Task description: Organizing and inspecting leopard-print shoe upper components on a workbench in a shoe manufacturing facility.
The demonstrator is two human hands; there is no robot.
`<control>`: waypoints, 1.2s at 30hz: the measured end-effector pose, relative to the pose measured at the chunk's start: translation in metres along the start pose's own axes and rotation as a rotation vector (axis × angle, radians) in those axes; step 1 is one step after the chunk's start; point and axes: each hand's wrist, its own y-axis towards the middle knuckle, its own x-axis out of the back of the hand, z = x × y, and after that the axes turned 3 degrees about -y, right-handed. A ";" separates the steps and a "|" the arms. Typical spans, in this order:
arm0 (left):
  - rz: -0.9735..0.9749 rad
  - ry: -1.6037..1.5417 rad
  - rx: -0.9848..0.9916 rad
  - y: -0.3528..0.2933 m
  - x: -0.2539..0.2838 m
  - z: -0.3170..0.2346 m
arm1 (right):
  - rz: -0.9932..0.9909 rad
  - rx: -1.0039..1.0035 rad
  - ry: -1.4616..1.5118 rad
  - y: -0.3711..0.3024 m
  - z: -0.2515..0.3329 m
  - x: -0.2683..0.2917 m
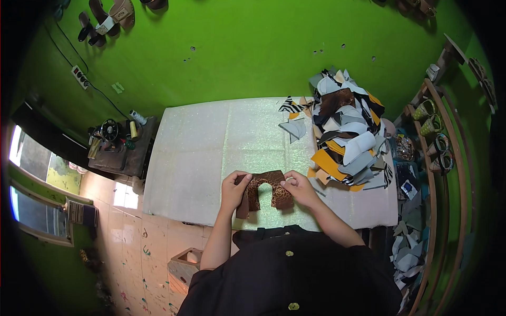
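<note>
Between my two hands a brown, U-shaped piece of patterned material [282, 199] with a gold design is held up over the near edge of the table. My left hand [235, 190] pinches its upper left corner between thumb and fingers. At the upper right corner, my right hand [300, 189] grips it the same way. Both legs of the piece hang down towards me, with the pale table cover showing through the gap between them.
A shiny whitish sheet covers the table [190, 152]. Mixed scraps [345, 131] are heaped at its right. A sewing machine [109, 131] stands at the left, a wooden box [184, 266] on the floor. Shoes [432, 124] sit on a rack at right.
</note>
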 end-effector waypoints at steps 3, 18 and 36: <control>-0.066 0.082 0.068 0.001 -0.004 0.049 | -0.146 -0.072 -0.215 0.018 -0.054 -0.007; -0.155 0.709 -0.121 0.017 -0.029 0.107 | -0.334 0.170 -1.134 0.024 -0.112 -0.015; -0.064 0.845 -0.448 -0.004 -0.033 0.093 | -0.397 0.587 -1.227 0.037 0.062 0.036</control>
